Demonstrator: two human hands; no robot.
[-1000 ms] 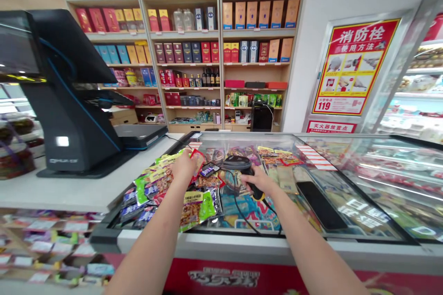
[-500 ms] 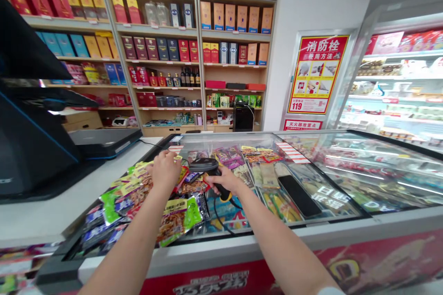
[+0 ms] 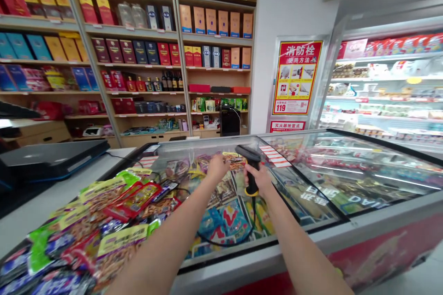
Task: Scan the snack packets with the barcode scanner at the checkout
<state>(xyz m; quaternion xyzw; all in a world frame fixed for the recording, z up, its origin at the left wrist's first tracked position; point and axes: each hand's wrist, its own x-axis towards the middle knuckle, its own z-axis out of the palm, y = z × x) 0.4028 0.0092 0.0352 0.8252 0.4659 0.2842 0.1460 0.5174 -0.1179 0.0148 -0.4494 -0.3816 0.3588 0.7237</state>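
1. The right hand (image 3: 260, 179) is wrapped tight around the yellow and black handle of a scanner (image 3: 249, 156).
2. The scanner stands up out of that hand. Its dark head is above the fingers and tips toward the left hand.
3. A black cord (image 3: 224, 242) hangs down from the bottom of the handle. It loops under both arms and lies on the glass.
4. The left hand (image 3: 217, 166) is just beside the scanner, on its left. The two hands are close but do not touch.
5. The left hand's fingers are curled in and its back faces the camera. I cannot tell if it holds anything.
6. Both hands are up over the glass lid (image 3: 311, 193) of a big freezer. Bright food bags show through the glass under them.
7. A heap of snack packets (image 3: 104, 212) lies on the glass, left of the left arm and nearer the person.
8. Farther left of the heap is a white counter (image 3: 34, 203) with a flat black machine (image 3: 51, 159) on it.
9. Far past the hands are shelves (image 3: 152, 55) full of boxes and bottles.
10. A red poster (image 3: 297, 76) hangs on the wall beyond the right hand.
11. An open cooler (image 3: 387, 87) with food stands farther right.
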